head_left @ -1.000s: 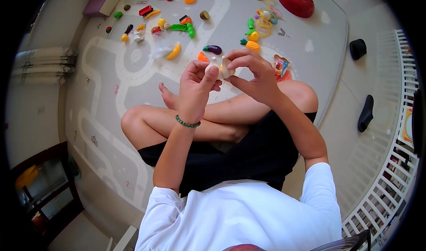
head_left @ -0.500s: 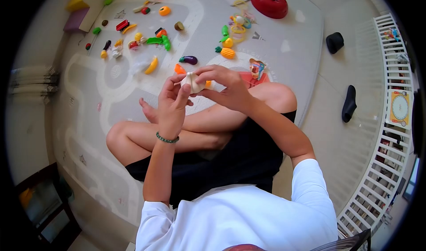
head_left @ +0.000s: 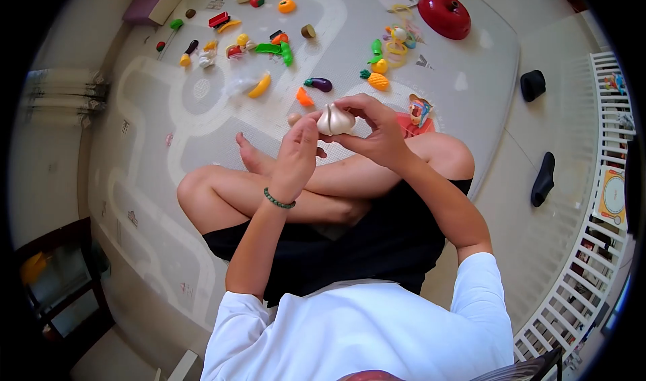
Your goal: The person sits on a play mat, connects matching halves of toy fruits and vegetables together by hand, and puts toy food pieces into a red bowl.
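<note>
A white toy garlic bulb [head_left: 336, 121] is held up in front of my crossed legs. My right hand [head_left: 381, 130] grips it from the right, fingers over the top and thumb below. On the bulb's left side, the fingers of my left hand [head_left: 300, 147] are closed against it; part of their grip is hidden. A small tan rounded shape [head_left: 294, 118] shows just beyond my left hand, and I cannot tell what it is. Past the hands lie an orange carrot-like piece [head_left: 305, 97] and a toy eggplant [head_left: 318, 84].
Several toy foods are spread over the grey play mat [head_left: 155, 199], including a banana [head_left: 260, 85] and a pineapple [head_left: 375, 80]. A red dome lid [head_left: 444, 15] stands at the back right. Black slippers [head_left: 543, 179] lie off the mat, near a white railing [head_left: 572, 300].
The view has shifted, so the mat's toys appear further right. The garlic bulb has turned and shows more of its side. My left fingers cover less of it than before.
</note>
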The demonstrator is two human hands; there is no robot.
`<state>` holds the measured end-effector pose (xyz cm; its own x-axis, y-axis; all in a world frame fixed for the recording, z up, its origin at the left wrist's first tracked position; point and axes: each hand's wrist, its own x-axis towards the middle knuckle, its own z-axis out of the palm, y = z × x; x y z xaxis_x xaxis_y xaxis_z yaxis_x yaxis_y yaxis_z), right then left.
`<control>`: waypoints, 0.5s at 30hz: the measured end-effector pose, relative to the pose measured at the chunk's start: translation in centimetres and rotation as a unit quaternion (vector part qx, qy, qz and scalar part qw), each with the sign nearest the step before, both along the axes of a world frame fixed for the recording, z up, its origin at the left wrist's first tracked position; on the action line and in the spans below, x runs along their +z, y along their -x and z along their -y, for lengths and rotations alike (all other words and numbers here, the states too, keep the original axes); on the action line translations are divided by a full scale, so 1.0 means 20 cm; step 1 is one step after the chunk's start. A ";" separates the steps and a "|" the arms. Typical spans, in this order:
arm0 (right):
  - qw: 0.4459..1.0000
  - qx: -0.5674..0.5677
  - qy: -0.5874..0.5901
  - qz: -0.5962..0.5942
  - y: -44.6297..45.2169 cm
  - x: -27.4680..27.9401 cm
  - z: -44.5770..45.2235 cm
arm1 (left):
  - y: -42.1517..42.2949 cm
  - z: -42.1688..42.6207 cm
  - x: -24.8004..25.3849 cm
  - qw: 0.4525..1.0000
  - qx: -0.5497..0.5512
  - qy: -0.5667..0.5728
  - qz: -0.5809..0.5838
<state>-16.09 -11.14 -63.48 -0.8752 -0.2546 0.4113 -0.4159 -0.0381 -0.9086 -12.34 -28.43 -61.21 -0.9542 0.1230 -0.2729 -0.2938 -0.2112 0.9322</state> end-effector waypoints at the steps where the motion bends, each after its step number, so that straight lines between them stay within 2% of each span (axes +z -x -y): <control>1: 1.000 0.009 -0.004 -0.001 0.00 0.00 -0.01 | 0.00 0.01 0.00 1.000 -0.020 0.006 -0.022; 3: 1.000 0.011 -0.020 -0.008 0.00 0.00 -0.02 | -0.01 0.03 0.01 0.998 -0.036 0.014 -0.044; 6: 0.998 0.022 -0.050 -0.031 -0.02 0.00 -0.02 | -0.01 0.10 0.03 0.998 -0.070 0.001 -0.005; 8: 0.996 0.036 -0.060 -0.047 -0.03 0.00 0.01 | 0.00 0.13 0.03 0.985 -0.113 -0.100 0.086; 9: 0.995 0.028 -0.077 -0.051 -0.04 0.02 0.02 | -0.01 0.14 0.02 0.982 -0.120 -0.119 0.087; 11: 0.990 0.022 -0.124 -0.065 -0.05 0.05 0.01 | -0.02 0.14 0.01 0.985 -0.112 -0.111 0.067; 15: 0.992 0.039 -0.113 -0.049 -0.04 0.01 0.02 | -0.03 0.13 -0.02 0.991 -0.104 -0.072 0.033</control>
